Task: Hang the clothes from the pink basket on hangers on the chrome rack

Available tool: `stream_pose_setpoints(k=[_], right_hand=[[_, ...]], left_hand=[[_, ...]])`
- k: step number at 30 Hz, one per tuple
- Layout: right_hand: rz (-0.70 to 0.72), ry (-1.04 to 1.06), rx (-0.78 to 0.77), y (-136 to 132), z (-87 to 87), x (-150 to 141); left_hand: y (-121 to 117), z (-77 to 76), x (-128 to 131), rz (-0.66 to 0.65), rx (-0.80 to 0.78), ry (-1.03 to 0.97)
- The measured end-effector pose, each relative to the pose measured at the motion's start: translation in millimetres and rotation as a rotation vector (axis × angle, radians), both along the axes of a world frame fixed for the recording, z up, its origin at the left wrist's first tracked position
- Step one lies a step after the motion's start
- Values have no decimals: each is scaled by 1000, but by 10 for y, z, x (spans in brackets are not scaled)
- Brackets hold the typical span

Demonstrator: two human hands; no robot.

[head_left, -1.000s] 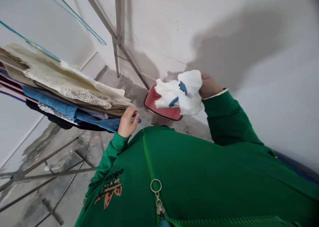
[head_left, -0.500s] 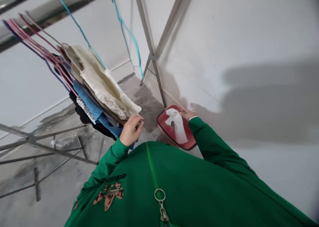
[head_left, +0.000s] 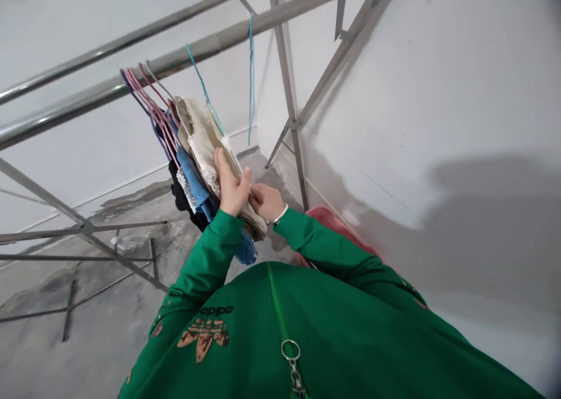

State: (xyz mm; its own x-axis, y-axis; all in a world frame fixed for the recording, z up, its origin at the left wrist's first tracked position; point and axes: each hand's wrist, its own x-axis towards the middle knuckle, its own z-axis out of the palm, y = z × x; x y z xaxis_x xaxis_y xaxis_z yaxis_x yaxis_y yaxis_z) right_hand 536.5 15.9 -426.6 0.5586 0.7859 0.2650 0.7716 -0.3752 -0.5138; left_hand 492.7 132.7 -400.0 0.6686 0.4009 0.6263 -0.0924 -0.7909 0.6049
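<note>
My left hand (head_left: 232, 186) lies along the outer side of a cream garment with lacy trim (head_left: 204, 153), fingers extended and thumb apart. Right beside it, my right hand (head_left: 266, 201), with a bracelet at the wrist, has its fingers curled at the edge of the hanging clothes, seemingly pinching the cream garment; the fingertips are partly hidden. The garment hangs from a turquoise hanger (head_left: 199, 77) in a close row with a blue garment (head_left: 193, 180) and black clothing (head_left: 180, 194).
A metal rack's rail (head_left: 219, 40) runs across above the clothes, with another turquoise hanger (head_left: 251, 77) on it. Crossed legs (head_left: 294, 124) stand by the wall. A red basin (head_left: 328, 221) sits partly behind my right arm. Metal bars (head_left: 85, 229) cross at lower left.
My right hand has left the red basin and come to the clothes beside my left hand. My left hand's fingers have straightened against the garment. The view has shifted, showing more rail.
</note>
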Motion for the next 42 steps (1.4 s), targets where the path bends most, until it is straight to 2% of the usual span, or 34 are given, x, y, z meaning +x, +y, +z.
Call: stream_pose_setpoints(k=[3, 6, 10, 13, 15, 19, 21, 25, 27, 29, 32, 34, 37, 39, 42], right_hand=[[104, -112, -60, -112, -142, -84], [198, -182, -60, -282, -302, -122], [122, -156, 1, -444, -406, -150], [65, -91, 24, -528, -466, -193], [47, -25, 23, -576, -523, -235], [10, 127, 56, -619, -632, -316], [-25, 248, 148, -597, -654, -342], [-30, 428, 320, -475, -613, -336], [21, 414, 374, -421, -529, -293], [87, 321, 472, -400, -364, -221], [206, 55, 621, -424, 72, -80], [277, -113, 599, -427, 439, 9], [421, -249, 424, -330, 904, 107], [535, -304, 374, -194, 1053, 150], [647, -366, 405, 50, 1030, 192]], left_hand=[[184, 89, 235, 6, 65, -32], [207, 159, 274, 27, 107, 8], [61, 180, 106, 263, 90, 190], [-76, 131, -102, 391, 277, 195], [-159, 72, -256, 367, 436, 116], [-279, -37, -515, 153, 653, 7], [-300, -48, -587, 89, 680, -25], [-287, 44, -629, 151, 600, -52], [-283, 121, -634, 156, 515, -85], [-285, 198, -646, 116, 452, -130], [-278, 289, -682, 47, 402, -131], [-262, 323, -710, 17, 376, -90], [-231, 344, -750, 11, 376, -27], [-213, 356, -772, 13, 372, -11], [-197, 399, -800, 12, 329, -76]])
